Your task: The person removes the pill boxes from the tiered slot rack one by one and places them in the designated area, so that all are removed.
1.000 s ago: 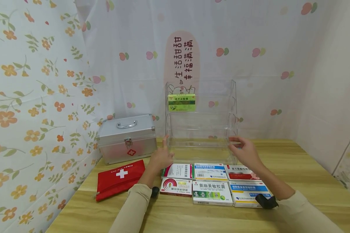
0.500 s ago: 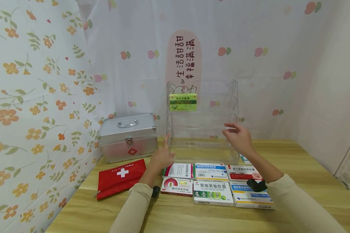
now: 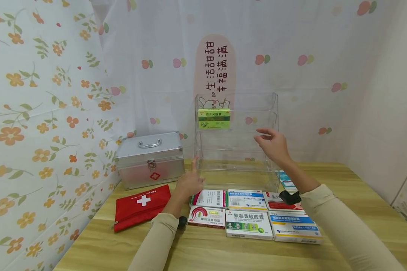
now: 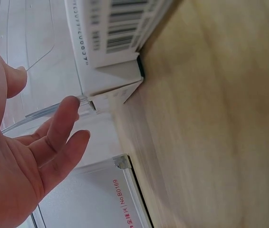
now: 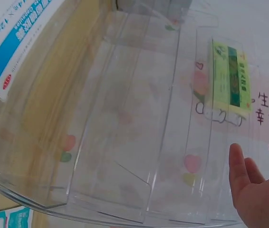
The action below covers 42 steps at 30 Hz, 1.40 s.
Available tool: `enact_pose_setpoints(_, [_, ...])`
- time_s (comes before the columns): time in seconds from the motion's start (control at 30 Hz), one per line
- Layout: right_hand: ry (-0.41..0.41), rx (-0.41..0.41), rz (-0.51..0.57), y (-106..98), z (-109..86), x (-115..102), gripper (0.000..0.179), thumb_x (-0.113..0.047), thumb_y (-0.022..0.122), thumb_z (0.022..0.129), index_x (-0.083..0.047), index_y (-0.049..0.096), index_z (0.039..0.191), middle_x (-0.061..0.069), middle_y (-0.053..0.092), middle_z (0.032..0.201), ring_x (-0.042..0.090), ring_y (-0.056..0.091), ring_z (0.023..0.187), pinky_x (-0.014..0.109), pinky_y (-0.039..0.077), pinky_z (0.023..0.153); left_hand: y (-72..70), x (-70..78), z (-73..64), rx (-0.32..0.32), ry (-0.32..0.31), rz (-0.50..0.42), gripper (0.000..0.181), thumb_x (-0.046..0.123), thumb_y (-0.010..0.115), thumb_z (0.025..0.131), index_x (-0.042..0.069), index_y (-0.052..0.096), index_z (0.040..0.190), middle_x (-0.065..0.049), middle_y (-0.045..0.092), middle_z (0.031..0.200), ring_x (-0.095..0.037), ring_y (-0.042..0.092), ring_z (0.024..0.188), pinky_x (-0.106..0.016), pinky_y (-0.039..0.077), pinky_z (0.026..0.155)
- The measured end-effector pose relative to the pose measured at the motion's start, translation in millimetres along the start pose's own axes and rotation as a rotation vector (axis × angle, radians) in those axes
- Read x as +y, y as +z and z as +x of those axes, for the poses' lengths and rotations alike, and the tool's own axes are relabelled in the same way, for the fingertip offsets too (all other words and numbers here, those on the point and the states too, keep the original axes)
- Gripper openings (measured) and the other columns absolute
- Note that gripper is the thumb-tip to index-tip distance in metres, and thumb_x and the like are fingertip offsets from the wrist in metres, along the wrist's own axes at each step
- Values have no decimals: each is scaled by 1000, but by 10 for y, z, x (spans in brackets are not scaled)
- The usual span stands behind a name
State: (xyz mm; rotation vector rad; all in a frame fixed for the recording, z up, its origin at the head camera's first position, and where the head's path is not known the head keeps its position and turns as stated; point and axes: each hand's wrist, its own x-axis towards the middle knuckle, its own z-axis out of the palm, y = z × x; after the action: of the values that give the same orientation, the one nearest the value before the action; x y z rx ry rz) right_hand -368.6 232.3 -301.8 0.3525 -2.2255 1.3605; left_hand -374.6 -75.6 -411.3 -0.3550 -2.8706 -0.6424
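Observation:
A clear acrylic tiered rack (image 3: 237, 165) stands on the table, with one green medicine box (image 3: 214, 119) upright at the left of an upper tier. My left hand (image 3: 190, 183) is at the rack's lower left side, index finger raised along its edge. In the left wrist view its loosely bent fingers (image 4: 63, 123) touch the clear side panel. In front of the rack's right half, my right hand (image 3: 274, 146) hovers with thumb and fingers apart, holding nothing. Several medicine boxes lie flat in two rows before the rack, among them a white and green one (image 3: 248, 224).
A silver first-aid case (image 3: 150, 162) stands left of the rack. In front of it lies a red first-aid pouch (image 3: 140, 209). A teal box (image 3: 286, 180) is partly hidden behind my right forearm. A patterned curtain (image 3: 308, 124) hangs behind the table.
My right hand has left the rack's lower right side and moved up and slightly left, uncovering part of the teal box. The left hand stays at the rack's left side.

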Motion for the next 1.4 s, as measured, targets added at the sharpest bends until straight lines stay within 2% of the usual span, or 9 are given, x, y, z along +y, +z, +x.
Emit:
enact_pose_setpoints(0.17, [42, -28, -51, 22, 126, -51, 40, -30, 64, 97, -4, 63, 127, 16, 58, 134, 34, 58, 117, 19, 49, 76, -14, 7, -12, 2, 3, -5, 90, 27, 63, 94, 26, -4, 155, -8, 53, 67, -23, 55, 57, -38, 49, 56])
enact_pose_setpoints(0.33, [43, -39, -79, 60, 256, -73, 38, -25, 65, 96, -3, 63, 127, 17, 56, 137, 36, 55, 121, 43, 51, 88, -27, 22, -24, -1, 5, -5, 89, 26, 62, 95, 26, -3, 155, -9, 54, 69, -24, 55, 58, -39, 49, 57])
enact_pose_setpoints(0.43, [38, -53, -82, 95, 329, -106, 39, -24, 65, 96, -3, 63, 128, 18, 56, 137, 39, 53, 123, 52, 49, 93, -33, 20, -28, -3, 3, -1, 88, 26, 62, 95, 25, -3, 155, -10, 55, 71, -24, 56, 59, -40, 49, 58])
enact_pose_setpoints(0.73, [15, -84, -74, 254, 554, -321, 37, -23, 64, 96, -3, 62, 127, 21, 56, 134, 38, 53, 122, 51, 47, 97, -31, -9, -48, -5, 6, -15, 88, 27, 62, 95, 25, -2, 155, -11, 57, 75, -25, 58, 62, -41, 50, 58])
enact_pose_setpoints(0.9, [-17, -93, -108, 336, 632, -427, 36, -20, 65, 96, -1, 63, 126, 23, 55, 135, 41, 52, 123, 52, 45, 98, -16, -20, -23, 2, 21, -6, 87, 27, 62, 94, 24, -1, 155, -12, 59, 74, -27, 62, 65, -41, 50, 58])
enact_pose_setpoints(1.1, [-40, -126, -168, 401, 736, -496, 38, -22, 64, 96, -3, 61, 130, 21, 54, 139, 42, 51, 125, 53, 45, 98, -19, -23, 6, 11, 34, 7, 88, 27, 63, 94, 22, 0, 155, -9, 55, 65, -25, 58, 57, -40, 49, 54])
enact_pose_setpoints(1.4, [-17, -221, -197, 473, 912, -519, 42, -17, 61, 97, -6, 56, 138, 20, 47, 145, 42, 46, 129, 54, 43, 100, 3, -24, 12, 11, 27, -4, 88, 27, 63, 94, 22, 0, 156, -6, 54, 65, -24, 59, 60, -40, 51, 58])
